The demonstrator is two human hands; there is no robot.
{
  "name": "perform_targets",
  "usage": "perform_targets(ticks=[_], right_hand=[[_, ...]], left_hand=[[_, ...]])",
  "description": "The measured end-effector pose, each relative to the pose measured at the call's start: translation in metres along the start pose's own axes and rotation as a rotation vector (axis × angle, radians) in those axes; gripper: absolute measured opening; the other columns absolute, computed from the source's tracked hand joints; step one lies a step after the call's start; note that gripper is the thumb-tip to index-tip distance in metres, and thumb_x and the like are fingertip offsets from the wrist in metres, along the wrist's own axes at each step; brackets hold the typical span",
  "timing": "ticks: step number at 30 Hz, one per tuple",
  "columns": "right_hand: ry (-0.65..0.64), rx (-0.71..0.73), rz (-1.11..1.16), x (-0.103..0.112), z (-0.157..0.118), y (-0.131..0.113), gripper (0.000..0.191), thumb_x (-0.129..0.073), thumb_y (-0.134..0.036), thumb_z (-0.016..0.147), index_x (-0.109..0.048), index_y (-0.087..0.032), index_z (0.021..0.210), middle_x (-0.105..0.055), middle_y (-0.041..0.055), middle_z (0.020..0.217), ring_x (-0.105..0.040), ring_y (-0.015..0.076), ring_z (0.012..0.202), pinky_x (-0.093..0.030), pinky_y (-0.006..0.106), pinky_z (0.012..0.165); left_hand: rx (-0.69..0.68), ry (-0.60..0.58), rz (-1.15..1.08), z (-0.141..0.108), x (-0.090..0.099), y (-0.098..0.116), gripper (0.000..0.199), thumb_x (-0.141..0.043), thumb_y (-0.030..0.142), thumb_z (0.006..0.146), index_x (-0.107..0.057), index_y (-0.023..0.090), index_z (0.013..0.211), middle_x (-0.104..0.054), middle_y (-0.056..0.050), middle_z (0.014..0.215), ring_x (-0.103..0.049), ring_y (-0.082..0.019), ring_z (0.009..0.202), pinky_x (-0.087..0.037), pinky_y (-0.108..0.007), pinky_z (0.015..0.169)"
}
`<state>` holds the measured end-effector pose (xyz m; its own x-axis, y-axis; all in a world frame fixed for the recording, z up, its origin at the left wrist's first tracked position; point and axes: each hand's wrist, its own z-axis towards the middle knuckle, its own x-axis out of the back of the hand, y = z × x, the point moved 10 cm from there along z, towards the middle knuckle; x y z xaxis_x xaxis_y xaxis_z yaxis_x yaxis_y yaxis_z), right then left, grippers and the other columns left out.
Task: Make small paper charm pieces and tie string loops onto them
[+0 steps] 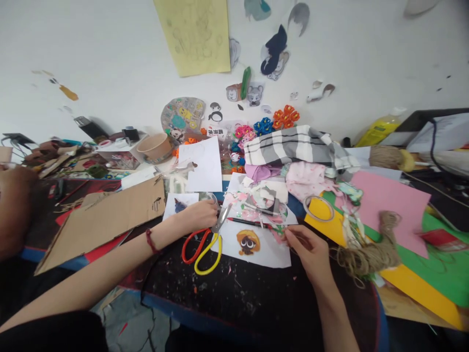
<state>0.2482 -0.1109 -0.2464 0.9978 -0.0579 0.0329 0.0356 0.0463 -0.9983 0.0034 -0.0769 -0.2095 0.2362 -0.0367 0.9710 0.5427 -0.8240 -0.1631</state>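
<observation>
My left hand (201, 215), with a dark red bracelet at its wrist, is closed just left of the scissors (223, 220). Something clear shows by its fingertips, too faint to name. The scissors, with one red and one yellow handle, lie with their blades towards the back. My right hand (309, 247) pinches at the right edge of the paper scraps; what is between its fingers is unclear. Between the hands lies a white sheet with a cartoon figure in an orange hat (248, 243). A dark pencil (244, 222) rests along its upper edge.
Cardboard (106, 220) lies to the left, near another person's arm (14, 210). On the right are a jute twine bundle (373, 249), a tape roll (318, 209) and coloured sheets (392, 205). Checked cloth (289, 149) and crocheted flowers (286, 117) stand at the back.
</observation>
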Motion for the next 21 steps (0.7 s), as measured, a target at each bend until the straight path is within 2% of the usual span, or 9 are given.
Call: perform_targets(ticks=[5, 9, 11, 13, 15, 17, 19, 21], right_hand=[[0.005, -0.006, -0.061, -0.002, 0.000, 0.006, 0.025, -0.072, -0.042, 0.081, -0.069, -0.018, 0.090, -0.071, 0.0036, 0.082, -0.068, 0.0169, 0.076, -0.055, 0.026, 0.071], [-0.017, 0.036, -0.094, -0.009, 0.000, -0.003, 0.025, -0.070, -0.042, 0.082, -0.068, -0.018, 0.090, -0.070, 0.0037, 0.079, -0.068, 0.0173, 0.072, -0.055, 0.028, 0.068], [-0.080, 0.097, -0.158, -0.021, 0.004, -0.017, 0.024, -0.068, -0.042, 0.084, -0.069, -0.019, 0.091, -0.071, 0.0046, 0.079, -0.068, 0.0185, 0.072, -0.054, 0.029, 0.066], [-0.215, 0.205, -0.318, -0.044, 0.012, -0.034, 0.022, -0.066, -0.041, 0.086, -0.071, -0.019, 0.089, -0.072, 0.0056, 0.083, -0.067, 0.0193, 0.075, -0.050, 0.028, 0.061], [-0.395, 0.386, -0.434, -0.074, 0.020, -0.054, 0.018, -0.064, -0.037, 0.089, -0.072, -0.021, 0.090, -0.072, 0.0053, 0.090, -0.065, 0.0181, 0.079, -0.050, 0.029, 0.069], [-0.571, 0.580, -0.541, -0.104, 0.026, -0.067, 0.016, -0.060, -0.032, 0.092, -0.072, -0.021, 0.092, -0.072, 0.0044, 0.090, -0.064, 0.0180, 0.085, -0.048, 0.031, 0.077], [-0.667, 0.703, -0.644, -0.124, 0.035, -0.067, 0.015, -0.058, -0.027, 0.094, -0.071, -0.021, 0.091, -0.070, 0.0033, 0.086, -0.062, 0.0172, 0.085, -0.046, 0.031, 0.076], [-0.709, 0.800, -0.698, -0.135, 0.039, -0.064, 0.016, -0.056, -0.025, 0.095, -0.070, -0.019, 0.091, -0.069, 0.0037, 0.087, -0.060, 0.0166, 0.084, -0.045, 0.030, 0.075]], left_hand=[[-0.119, 0.022, -0.043, -0.005, 0.001, 0.007, 0.026, -0.060, 0.004, 0.080, -0.061, 0.018, 0.058, -0.067, -0.004, 0.067, -0.059, -0.017, 0.074, -0.043, -0.030, 0.075], [-0.122, 0.082, -0.088, -0.010, 0.025, 0.000, 0.019, -0.056, 0.008, 0.084, -0.063, 0.017, 0.069, -0.068, -0.006, 0.074, -0.060, -0.017, 0.076, -0.045, -0.030, 0.074], [-0.058, 0.137, -0.111, -0.016, 0.044, -0.005, 0.017, -0.052, 0.012, 0.088, -0.064, 0.016, 0.077, -0.068, -0.006, 0.076, -0.060, -0.018, 0.075, -0.045, -0.031, 0.070], [0.066, 0.222, -0.156, -0.024, 0.064, -0.009, 0.017, -0.047, 0.014, 0.092, -0.063, 0.014, 0.085, -0.066, -0.006, 0.076, -0.059, -0.016, 0.068, -0.045, -0.030, 0.064], [0.294, 0.434, -0.449, -0.038, 0.080, -0.017, 0.010, -0.053, 0.017, 0.090, -0.062, 0.016, 0.087, -0.066, -0.001, 0.072, -0.058, -0.012, 0.062, -0.046, -0.026, 0.062], [0.444, 0.598, -0.742, -0.049, 0.075, -0.008, 0.005, -0.056, 0.020, 0.088, -0.061, 0.017, 0.088, -0.066, 0.002, 0.068, -0.058, -0.009, 0.057, -0.045, -0.021, 0.056], [0.534, 0.693, -0.978, -0.049, 0.053, 0.013, 0.004, -0.057, 0.021, 0.088, -0.059, 0.018, 0.089, -0.069, 0.001, 0.072, -0.062, -0.009, 0.059, -0.048, -0.020, 0.056], [0.613, 0.754, -1.074, -0.043, 0.028, 0.036, 0.002, -0.056, 0.021, 0.090, -0.057, 0.019, 0.090, -0.070, 0.001, 0.075, -0.064, -0.009, 0.058, -0.049, -0.020, 0.056]])
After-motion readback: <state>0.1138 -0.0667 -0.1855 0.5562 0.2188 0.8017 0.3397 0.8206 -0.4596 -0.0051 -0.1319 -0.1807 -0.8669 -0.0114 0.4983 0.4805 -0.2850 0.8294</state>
